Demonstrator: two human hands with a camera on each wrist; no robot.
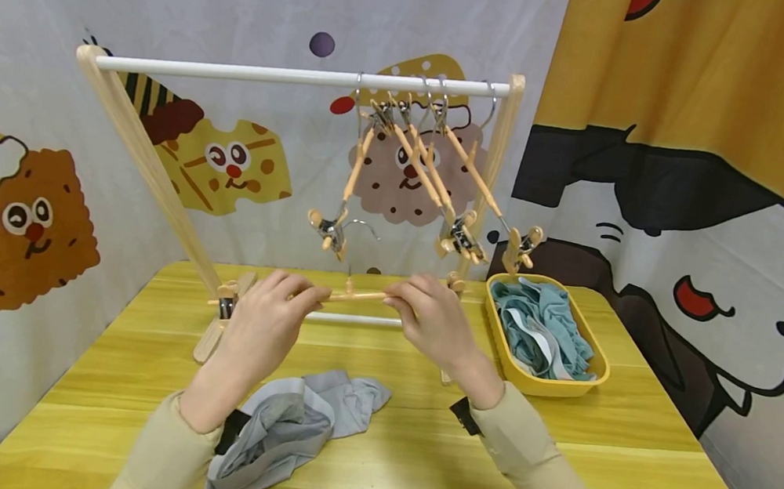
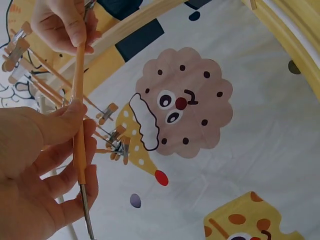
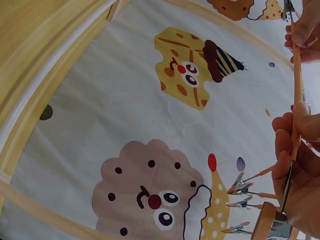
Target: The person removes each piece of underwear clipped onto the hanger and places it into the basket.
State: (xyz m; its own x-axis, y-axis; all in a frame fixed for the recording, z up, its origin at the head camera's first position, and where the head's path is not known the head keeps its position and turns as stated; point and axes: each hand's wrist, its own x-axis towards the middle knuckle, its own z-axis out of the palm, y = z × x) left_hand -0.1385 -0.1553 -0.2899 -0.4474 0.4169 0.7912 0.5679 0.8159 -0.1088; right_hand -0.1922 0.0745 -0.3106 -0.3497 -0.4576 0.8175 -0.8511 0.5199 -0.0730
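Both hands grip one wooden clip hanger (image 1: 356,296) by its bar, holding it level above the table in front of the rack. My left hand (image 1: 264,323) pinches the left part between thumb and fingers, and my right hand (image 1: 436,320) holds the right part. The hanger's metal hook points up between them. In the right wrist view a wooden clip (image 3: 272,222) shows at the hanger's end, beside the right hand (image 3: 305,165). A grey garment (image 1: 290,424) lies crumpled on the table below the left hand.
A wooden rack with a white rod (image 1: 238,72) stands at the back of the table (image 1: 399,466). Several clip hangers (image 1: 410,160) hang from the rod's right half. At the right sits a yellow basket (image 1: 541,385) with teal garments (image 1: 547,322) inside. Printed curtains stand behind.
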